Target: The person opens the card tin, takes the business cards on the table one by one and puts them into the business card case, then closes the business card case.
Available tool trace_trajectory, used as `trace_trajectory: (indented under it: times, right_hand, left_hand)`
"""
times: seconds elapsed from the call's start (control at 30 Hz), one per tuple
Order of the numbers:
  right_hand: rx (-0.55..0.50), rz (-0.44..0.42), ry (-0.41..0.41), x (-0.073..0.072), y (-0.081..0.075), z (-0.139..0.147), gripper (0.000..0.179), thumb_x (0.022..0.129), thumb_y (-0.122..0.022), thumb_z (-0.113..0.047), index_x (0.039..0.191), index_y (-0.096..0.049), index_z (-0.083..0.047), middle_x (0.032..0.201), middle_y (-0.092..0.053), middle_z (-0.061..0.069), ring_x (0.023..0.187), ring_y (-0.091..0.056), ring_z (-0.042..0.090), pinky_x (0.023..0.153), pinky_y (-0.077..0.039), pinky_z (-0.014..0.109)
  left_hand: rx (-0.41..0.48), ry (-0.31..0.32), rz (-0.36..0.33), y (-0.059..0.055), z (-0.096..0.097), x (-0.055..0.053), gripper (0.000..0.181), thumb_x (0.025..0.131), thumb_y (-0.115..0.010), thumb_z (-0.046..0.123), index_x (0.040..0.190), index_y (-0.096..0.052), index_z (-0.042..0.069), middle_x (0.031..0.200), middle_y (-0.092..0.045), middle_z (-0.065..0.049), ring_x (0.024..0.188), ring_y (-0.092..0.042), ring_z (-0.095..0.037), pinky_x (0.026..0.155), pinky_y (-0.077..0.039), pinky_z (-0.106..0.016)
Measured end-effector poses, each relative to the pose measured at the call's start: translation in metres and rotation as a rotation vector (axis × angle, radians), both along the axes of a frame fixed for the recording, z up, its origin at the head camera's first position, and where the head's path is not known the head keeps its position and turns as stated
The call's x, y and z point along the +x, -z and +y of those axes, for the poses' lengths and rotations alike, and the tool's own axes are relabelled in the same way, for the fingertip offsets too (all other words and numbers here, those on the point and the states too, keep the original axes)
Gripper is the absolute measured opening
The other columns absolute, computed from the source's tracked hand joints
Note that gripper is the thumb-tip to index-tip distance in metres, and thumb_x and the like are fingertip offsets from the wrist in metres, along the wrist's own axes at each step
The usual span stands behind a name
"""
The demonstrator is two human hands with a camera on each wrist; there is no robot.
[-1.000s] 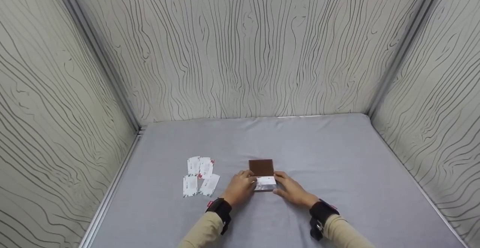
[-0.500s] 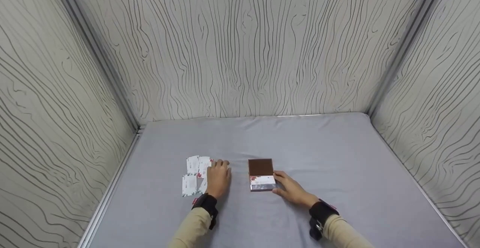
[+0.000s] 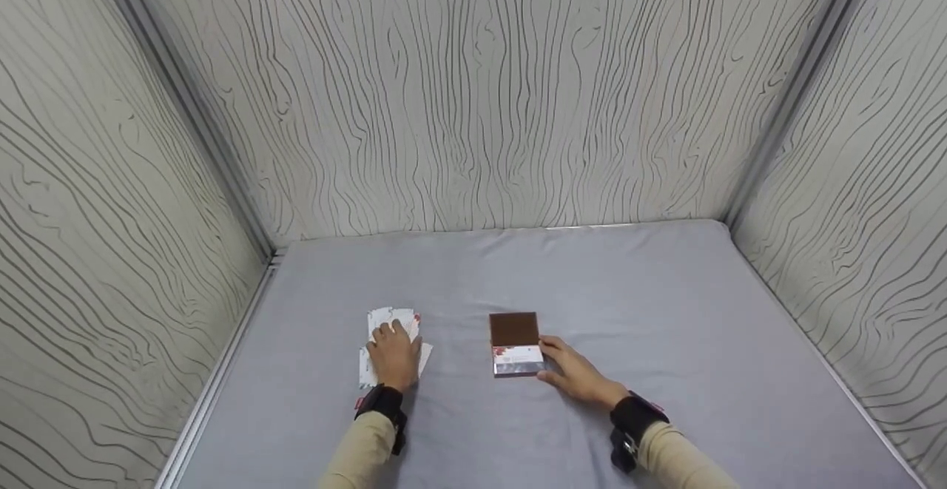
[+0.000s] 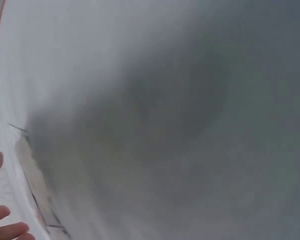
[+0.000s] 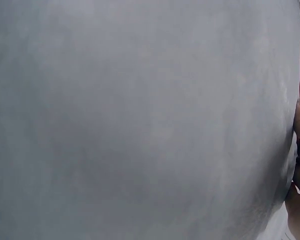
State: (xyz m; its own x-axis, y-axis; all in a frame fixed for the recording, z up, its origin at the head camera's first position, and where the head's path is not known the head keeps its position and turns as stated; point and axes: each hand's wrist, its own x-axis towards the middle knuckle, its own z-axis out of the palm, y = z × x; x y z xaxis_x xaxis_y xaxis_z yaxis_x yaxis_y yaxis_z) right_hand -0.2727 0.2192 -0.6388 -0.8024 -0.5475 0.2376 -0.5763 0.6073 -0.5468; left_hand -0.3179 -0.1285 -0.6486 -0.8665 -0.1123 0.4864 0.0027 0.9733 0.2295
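My left hand (image 3: 394, 359) reaches over several white business cards (image 3: 379, 316) with red and green floral corners, lying flat on the left. Its fingers spread loosely across the cards and hide part of them; in the left wrist view the fingers (image 4: 9, 231) hover near a card edge (image 4: 37, 185). A brown card case (image 3: 514, 328) lies unfolded in the middle. Its lower half carries a white card with a red floral corner (image 3: 524, 353) in a clear pocket. My right hand (image 3: 581, 378) holds the case's right edge between thumb and fingers.
Grey cloth (image 3: 629, 289) covers the table. Panels with a wood-grain line pattern (image 3: 473, 104) stand behind and on both sides, joined by grey metal posts (image 3: 185, 104). A metal rail (image 3: 214, 378) runs along the table's left edge.
My left hand has left the card case and moved left onto the loose cards. The card in the case now shows more fully. My right hand has stayed at the case.
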Motion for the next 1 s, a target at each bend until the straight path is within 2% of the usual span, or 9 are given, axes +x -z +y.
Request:
trace_trajectory:
  times: [0.13,0.3,0.53,0.8,1.0]
  right_hand:
    - [0.008,-0.011,0.011,0.001,0.001,0.0,0.055,0.097,-0.064,-0.016,0.134,-0.045,0.02,0.139,-0.042,0.034,0.129,-0.041,0.05,0.102,-0.034,0.061]
    - [0.011,-0.01,0.011,0.0,0.001,0.0,0.055,0.096,-0.064,-0.016,0.134,-0.045,0.02,0.139,-0.043,0.033,0.129,-0.042,0.05,0.101,-0.035,0.06]
    - [0.01,0.027,-0.011,-0.001,0.0,0.0,0.054,0.095,-0.065,-0.014,0.133,-0.046,0.02,0.137,-0.043,0.034,0.127,-0.043,0.05,0.1,-0.036,0.059]
    - [0.009,-0.03,0.01,-0.002,0.0,0.0,0.055,0.097,-0.063,-0.016,0.135,-0.044,0.019,0.141,-0.041,0.032,0.131,-0.04,0.049,0.103,-0.033,0.06]
    - [0.006,-0.032,0.008,-0.002,0.0,-0.001,0.055,0.097,-0.063,-0.016,0.135,-0.044,0.019,0.141,-0.041,0.033,0.131,-0.04,0.049,0.103,-0.033,0.06]
  left_hand:
    - [-0.021,-0.017,-0.005,0.004,-0.005,0.001,0.048,0.077,-0.082,0.029,0.098,-0.061,-0.008,0.091,-0.058,-0.025,0.088,-0.056,-0.042,0.072,-0.046,-0.054]
    - [-0.033,0.008,-0.031,0.0,-0.009,0.002,0.044,0.077,-0.082,0.026,0.097,-0.063,-0.007,0.091,-0.058,-0.024,0.088,-0.057,-0.041,0.071,-0.046,-0.055]
    - [0.024,0.036,-0.075,-0.007,-0.011,0.0,0.043,0.075,-0.084,0.019,0.102,-0.062,-0.006,0.096,-0.06,-0.027,0.092,-0.058,-0.044,0.073,-0.047,-0.058]
    - [0.076,0.041,-0.12,-0.006,-0.016,-0.004,0.052,0.07,-0.087,0.017,0.106,-0.059,-0.007,0.094,-0.057,-0.029,0.089,-0.058,-0.046,0.073,-0.048,-0.056]
    - [0.118,0.062,-0.097,-0.005,-0.022,-0.006,0.058,0.064,-0.091,0.016,0.105,-0.057,-0.007,0.091,-0.055,-0.03,0.085,-0.055,-0.046,0.068,-0.048,-0.056]
